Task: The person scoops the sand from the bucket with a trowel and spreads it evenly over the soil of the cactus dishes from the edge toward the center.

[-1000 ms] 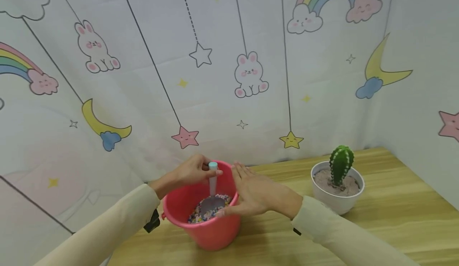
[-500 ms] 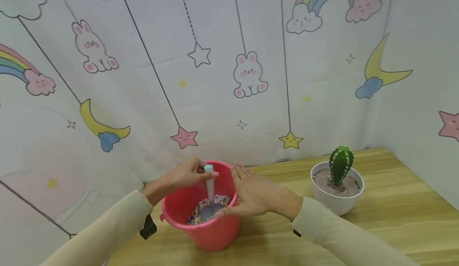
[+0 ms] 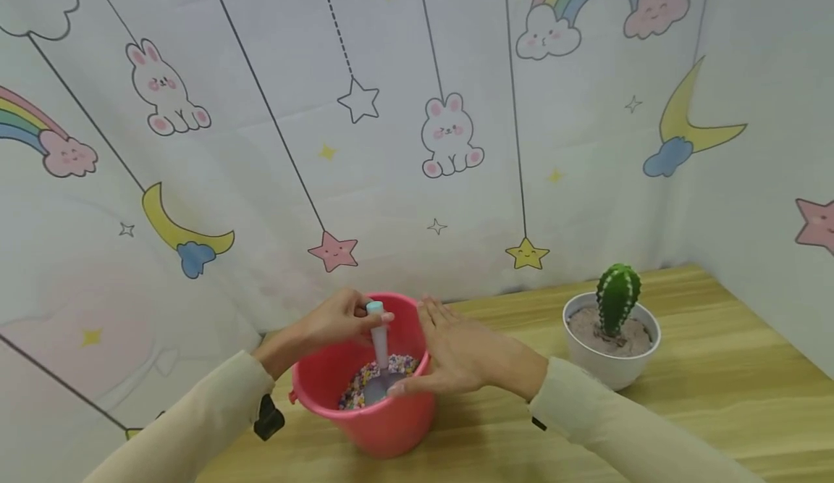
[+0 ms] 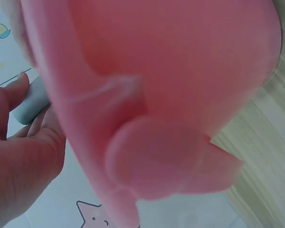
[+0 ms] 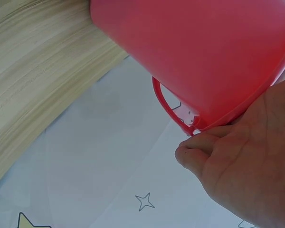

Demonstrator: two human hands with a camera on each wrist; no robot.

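Note:
A pink-red bucket stands on the table, partly filled with small multicoloured beads. My left hand is over its left side and pinches the top of the pale handle of a small shovel. The shovel stands nearly upright, its greyish blade partly sunk in the beads. In the left wrist view, thumb and fingers meet around the handle end, while the bucket wall hides the blade. Against the right rim lies my right hand, fingers extended along it and thumb at the front edge.
Right of the bucket, a white pot holds a green cactus in greyish soil. Behind the wooden table hangs a white curtain printed with bunnies, stars and rainbows. The bucket's handle hangs at its far side.
My left hand has shifted slightly left and down with the shovel, and its blade shows less above the beads. The right hand keeps its place on the rim.

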